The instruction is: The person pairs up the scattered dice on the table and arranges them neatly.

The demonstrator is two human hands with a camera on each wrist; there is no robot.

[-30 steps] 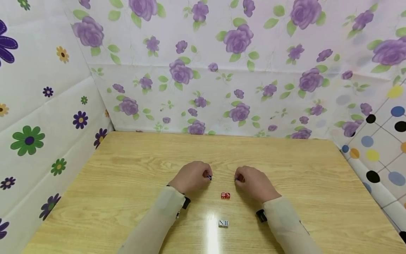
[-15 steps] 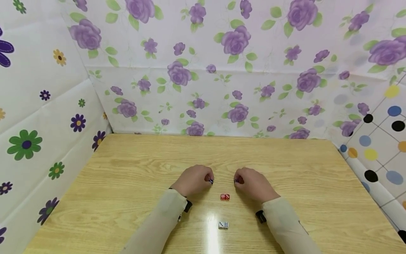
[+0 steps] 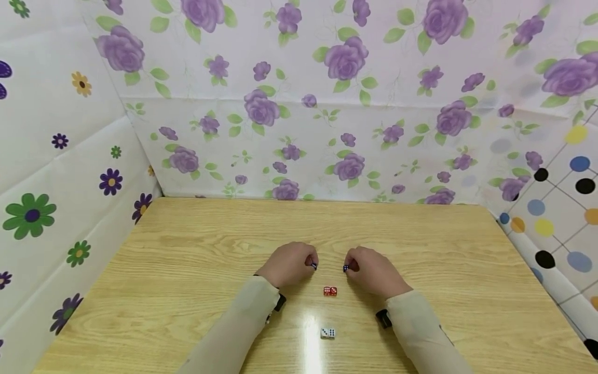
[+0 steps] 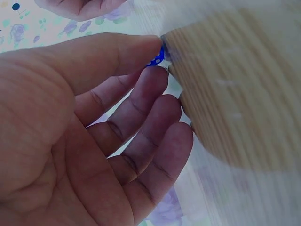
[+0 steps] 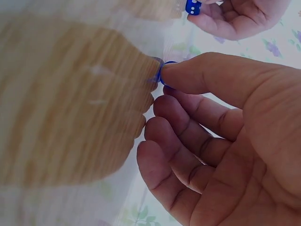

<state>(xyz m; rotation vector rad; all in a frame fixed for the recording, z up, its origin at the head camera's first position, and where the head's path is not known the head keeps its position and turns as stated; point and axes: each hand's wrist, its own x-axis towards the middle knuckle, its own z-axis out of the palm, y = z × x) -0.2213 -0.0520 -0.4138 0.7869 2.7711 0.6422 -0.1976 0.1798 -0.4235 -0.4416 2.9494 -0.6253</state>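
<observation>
My left hand point(image 3: 290, 265) pinches a blue die point(image 3: 314, 266) with white pips between thumb and index finger, close over the table. Facing it across a small gap, my right hand point(image 3: 374, 269) pinches a second blue die point(image 3: 345, 268) the same way. In the left wrist view the thumb and fingertips cover most of the blue die point(image 4: 156, 57). The right wrist view shows just a sliver of its own blue die point(image 5: 166, 75) behind the thumb, with the left hand's die at the top. Two red dice point(image 3: 330, 291) sit side by side nearer to me, between the hands.
Two white dice point(image 3: 328, 333) with dark pips stand together closer to the front, beside a bright light reflection. The wooden table point(image 3: 210, 234) meets a flowered cloth wall point(image 3: 308, 130) at the back, with patterned cloths at left and right.
My left hand has slid a little to the right with its blue die, narrowing the gap to the right hand. The right hand has hardly moved; the red and white dice stay put.
</observation>
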